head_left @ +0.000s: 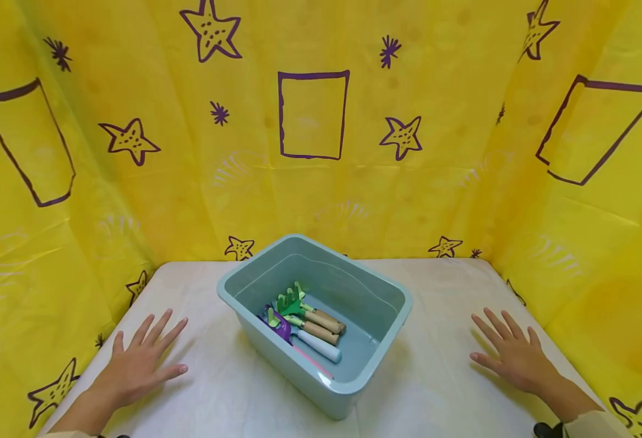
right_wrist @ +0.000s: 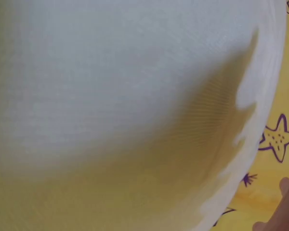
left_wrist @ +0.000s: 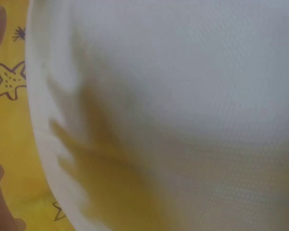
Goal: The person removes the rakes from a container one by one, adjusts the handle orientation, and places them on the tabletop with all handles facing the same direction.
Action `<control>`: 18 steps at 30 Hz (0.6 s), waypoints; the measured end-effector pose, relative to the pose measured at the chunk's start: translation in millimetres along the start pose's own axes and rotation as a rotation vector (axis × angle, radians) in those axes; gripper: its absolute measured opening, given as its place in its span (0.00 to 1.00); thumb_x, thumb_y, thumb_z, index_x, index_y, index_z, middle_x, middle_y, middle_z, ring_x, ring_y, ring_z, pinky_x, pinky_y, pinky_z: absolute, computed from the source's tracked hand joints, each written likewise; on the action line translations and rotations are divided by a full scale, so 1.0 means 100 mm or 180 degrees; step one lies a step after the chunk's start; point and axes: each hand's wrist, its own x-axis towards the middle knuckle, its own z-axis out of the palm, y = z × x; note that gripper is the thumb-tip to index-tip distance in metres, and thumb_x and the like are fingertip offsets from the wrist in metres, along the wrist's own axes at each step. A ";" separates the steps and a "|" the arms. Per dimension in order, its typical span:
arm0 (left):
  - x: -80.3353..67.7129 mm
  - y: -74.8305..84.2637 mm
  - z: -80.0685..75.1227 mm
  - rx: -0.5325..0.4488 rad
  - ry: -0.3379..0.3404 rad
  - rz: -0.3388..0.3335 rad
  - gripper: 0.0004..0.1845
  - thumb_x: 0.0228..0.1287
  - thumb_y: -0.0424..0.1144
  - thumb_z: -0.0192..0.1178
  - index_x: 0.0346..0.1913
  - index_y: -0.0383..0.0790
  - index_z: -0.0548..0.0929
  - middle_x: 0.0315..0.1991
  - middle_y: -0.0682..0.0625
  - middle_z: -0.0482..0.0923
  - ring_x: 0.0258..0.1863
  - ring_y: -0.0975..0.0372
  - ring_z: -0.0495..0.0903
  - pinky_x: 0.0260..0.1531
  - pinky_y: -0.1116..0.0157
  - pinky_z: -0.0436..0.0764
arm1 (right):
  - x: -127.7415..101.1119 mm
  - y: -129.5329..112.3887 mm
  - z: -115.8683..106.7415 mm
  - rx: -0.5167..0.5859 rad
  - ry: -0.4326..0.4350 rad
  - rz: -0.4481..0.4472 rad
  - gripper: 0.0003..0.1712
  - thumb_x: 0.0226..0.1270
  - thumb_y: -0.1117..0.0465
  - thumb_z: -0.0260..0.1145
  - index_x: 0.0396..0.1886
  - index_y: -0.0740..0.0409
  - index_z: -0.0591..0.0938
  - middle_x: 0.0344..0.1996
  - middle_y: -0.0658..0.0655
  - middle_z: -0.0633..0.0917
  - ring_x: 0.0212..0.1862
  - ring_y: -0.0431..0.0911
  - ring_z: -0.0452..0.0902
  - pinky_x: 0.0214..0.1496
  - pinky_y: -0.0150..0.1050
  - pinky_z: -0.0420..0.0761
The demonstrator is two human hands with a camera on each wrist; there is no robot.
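Pale blue-green plastic tub (head_left: 372,359) sits mid-bench holding small wooden-handled garden tools (head_left: 307,319); left hand (head_left: 137,359) and right hand (head_left: 512,353) lie flat, fingers spread, near the white bench's (head_left: 441,389) side edges.

We see a pale blue-green plastic bin (head_left: 365,359) standing upright and open on the white table (head_left: 441,389), turned at an angle so one corner points toward us, with the left hand (head_left: 137,359) lying flat with spread fingers well to the left of the bin and the right hand (head_left: 512,356) lying flat well to its right, neither touching it. Inside the bin, toward its left wall, lie small garden tools: a green rake (head_left: 290,302) and a green tool (head_left: 321,331), both with wooden handles, and a purple trowel (head_left: 281,326) with a white handle, all flat on the bin's floor and side by side with their heads toward the bin's left wall.
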 end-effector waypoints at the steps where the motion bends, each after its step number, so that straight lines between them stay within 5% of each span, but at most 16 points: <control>1: 0.00 0.00 0.00 0.0006 0.0007 0.0005 0.46 0.60 0.67 0.57 0.77 0.57 0.53 0.78 0.48 0.36 0.72 0.39 0.44 0.53 0.23 0.37 | 0.00 0.00 0.00 -0.0003 0.0005 -0.0010 0.47 0.66 0.36 0.60 0.78 0.44 0.52 0.77 0.56 0.45 0.74 0.64 0.37 0.58 0.79 0.43; 8: 0.00 -0.02 -0.03 0.0097 0.0231 0.0137 0.47 0.58 0.66 0.59 0.77 0.58 0.52 0.78 0.47 0.41 0.70 0.40 0.50 0.57 0.26 0.37 | 0.07 0.02 -0.01 -0.0007 0.0310 -0.0299 0.46 0.64 0.40 0.64 0.77 0.48 0.57 0.77 0.53 0.47 0.75 0.62 0.41 0.61 0.75 0.46; 18: 0.11 0.05 -0.16 -0.0107 0.0546 0.0279 0.48 0.54 0.60 0.66 0.76 0.53 0.56 0.73 0.41 0.54 0.66 0.39 0.58 0.58 0.32 0.53 | 0.32 0.01 -0.13 0.0133 0.0529 -0.0626 0.45 0.60 0.45 0.69 0.74 0.51 0.63 0.71 0.63 0.62 0.66 0.67 0.57 0.55 0.70 0.61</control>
